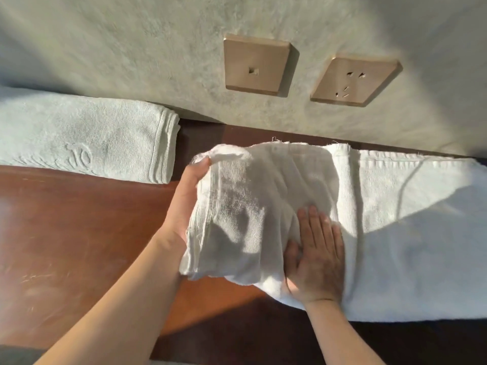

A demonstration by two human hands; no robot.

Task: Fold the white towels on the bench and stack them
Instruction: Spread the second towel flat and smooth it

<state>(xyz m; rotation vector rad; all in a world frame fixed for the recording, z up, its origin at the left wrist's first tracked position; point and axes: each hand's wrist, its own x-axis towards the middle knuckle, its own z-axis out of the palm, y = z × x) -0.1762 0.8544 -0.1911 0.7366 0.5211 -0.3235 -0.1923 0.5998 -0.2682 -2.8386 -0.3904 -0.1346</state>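
Pressing flat with straight fingers, the right hand (315, 255) rests on the white towel (395, 233) spread along the bench (79, 233). The left hand (184, 201) grips that towel's left end, lifted and folded over toward the right. A folded towel (87, 138) lies at far left against the wall (131, 48), well apart, below two sockets (255, 65).
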